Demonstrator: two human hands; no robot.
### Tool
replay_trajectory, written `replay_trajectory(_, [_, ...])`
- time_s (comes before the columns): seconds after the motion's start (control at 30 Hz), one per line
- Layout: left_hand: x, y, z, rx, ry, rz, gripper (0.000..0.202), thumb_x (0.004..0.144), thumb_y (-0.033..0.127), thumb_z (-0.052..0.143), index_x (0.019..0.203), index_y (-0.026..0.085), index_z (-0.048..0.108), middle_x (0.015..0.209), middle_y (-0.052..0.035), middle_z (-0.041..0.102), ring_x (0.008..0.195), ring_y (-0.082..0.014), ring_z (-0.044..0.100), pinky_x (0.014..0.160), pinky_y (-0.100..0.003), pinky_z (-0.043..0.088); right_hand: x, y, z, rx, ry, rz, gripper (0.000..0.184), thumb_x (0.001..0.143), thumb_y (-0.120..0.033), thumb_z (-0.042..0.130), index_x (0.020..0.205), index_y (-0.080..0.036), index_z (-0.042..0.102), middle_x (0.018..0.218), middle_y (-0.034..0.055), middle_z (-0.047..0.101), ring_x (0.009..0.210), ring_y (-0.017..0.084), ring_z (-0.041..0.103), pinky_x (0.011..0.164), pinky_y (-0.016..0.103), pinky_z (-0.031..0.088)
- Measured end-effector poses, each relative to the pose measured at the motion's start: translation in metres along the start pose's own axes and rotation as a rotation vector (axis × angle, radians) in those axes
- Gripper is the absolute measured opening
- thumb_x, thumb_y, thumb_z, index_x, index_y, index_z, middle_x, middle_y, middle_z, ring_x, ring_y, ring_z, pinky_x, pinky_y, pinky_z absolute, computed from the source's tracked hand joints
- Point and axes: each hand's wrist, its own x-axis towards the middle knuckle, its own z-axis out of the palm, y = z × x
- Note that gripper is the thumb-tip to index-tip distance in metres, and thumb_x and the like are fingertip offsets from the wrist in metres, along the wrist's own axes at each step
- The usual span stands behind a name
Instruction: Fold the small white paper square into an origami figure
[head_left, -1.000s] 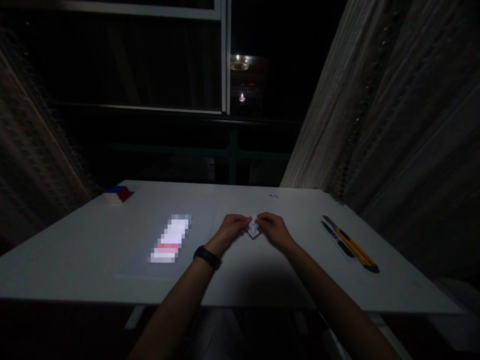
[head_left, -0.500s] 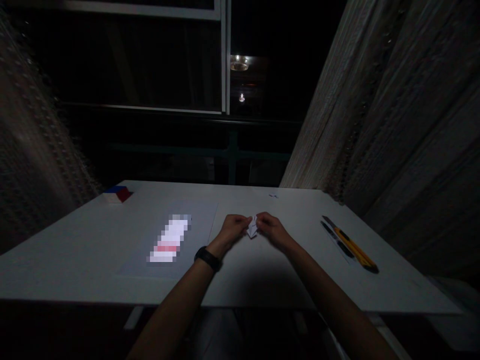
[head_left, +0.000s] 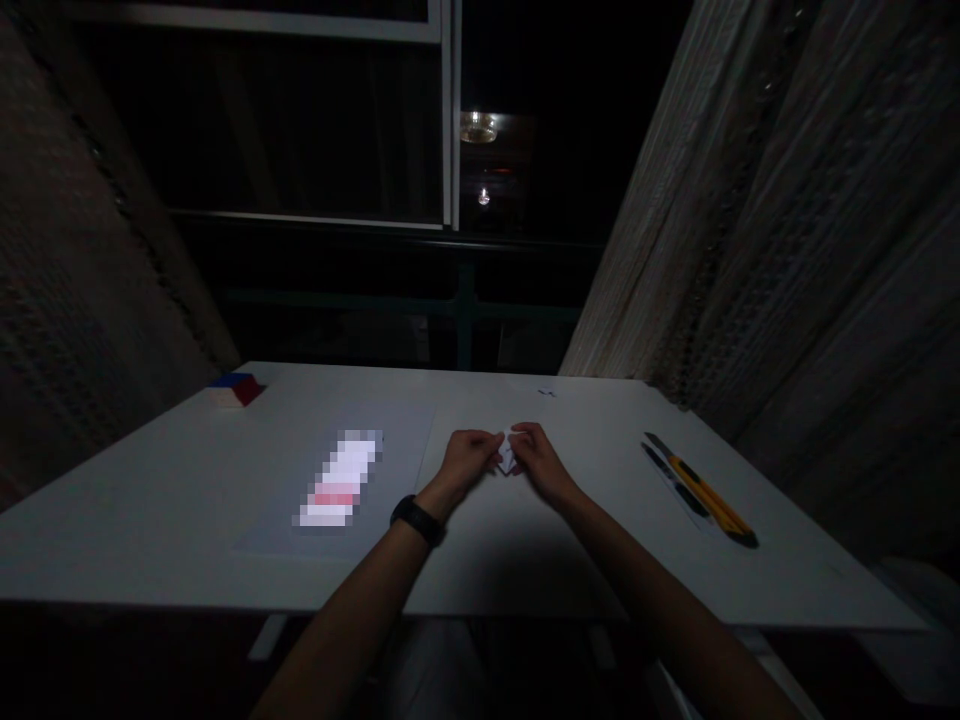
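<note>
A small folded piece of white paper [head_left: 508, 458] sits between my two hands, just above the white table [head_left: 172, 500]. My left hand [head_left: 466, 458] pinches its left side with curled fingers; a dark watch is on that wrist. My right hand [head_left: 541, 460] pinches the paper's right side, fingers pressed together over it. Most of the paper is hidden by my fingertips.
A yellow-and-black utility knife [head_left: 709, 495] and a dark pen [head_left: 671, 480] lie at the right. A sheet with a blurred patch [head_left: 341, 480] lies left of my hands. A red-and-blue block [head_left: 234, 388] rests at the far left corner. Curtains hang on both sides.
My hands have closed in on each other, covering more of the folded paper. The left curtain has swung.
</note>
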Motion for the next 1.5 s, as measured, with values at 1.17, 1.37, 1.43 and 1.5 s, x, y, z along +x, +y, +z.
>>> replay_trajectory(1.17, [-0.003,0.008,-0.002,-0.030,-0.032,0.107,0.041,0.066,0.050,0.058,0.061,0.009,0.062,0.053,-0.0041,0.055,0.048,-0.0102,0.048,0.050,-0.022,0.039,-0.006,-0.014,0.000,-0.237,-0.144,-0.102,0.039,0.080,-0.053,0.035,0.077,-0.018,0.052,0.070,0.0020,0.057,0.061,0.012,0.054,0.051,0.023,0.043])
replay_trajectory(1.37, [-0.008,0.013,-0.003,0.354,0.107,0.228,0.044,0.077,0.050,0.043,0.083,0.013,0.064,0.080,-0.0103,0.064,0.073,-0.0184,0.057,0.068,-0.030,0.043,-0.005,-0.010,0.000,-0.311,-0.032,-0.087,0.039,0.081,-0.053,0.034,0.072,-0.018,0.050,0.058,-0.0003,0.056,0.049,0.010,0.050,0.049,0.023,0.041])
replay_trajectory(1.43, [-0.011,0.020,-0.009,0.620,0.249,0.262,0.044,0.081,0.047,0.035,0.098,0.016,0.061,0.097,-0.0118,0.062,0.092,-0.0230,0.054,0.082,-0.038,0.038,-0.004,-0.010,0.000,-0.271,0.006,-0.071,0.041,0.081,-0.054,0.033,0.072,-0.017,0.050,0.059,0.0003,0.057,0.050,0.011,0.052,0.048,0.023,0.041])
replay_trajectory(1.5, [-0.014,0.026,-0.018,0.934,0.437,0.230,0.045,0.082,0.046,0.034,0.110,0.017,0.055,0.113,-0.0144,0.055,0.111,-0.0294,0.040,0.092,-0.050,0.026,-0.003,-0.009,-0.001,-0.218,0.038,-0.051,0.043,0.079,-0.056,0.033,0.073,-0.017,0.050,0.062,0.0017,0.059,0.051,0.012,0.054,0.047,0.023,0.041])
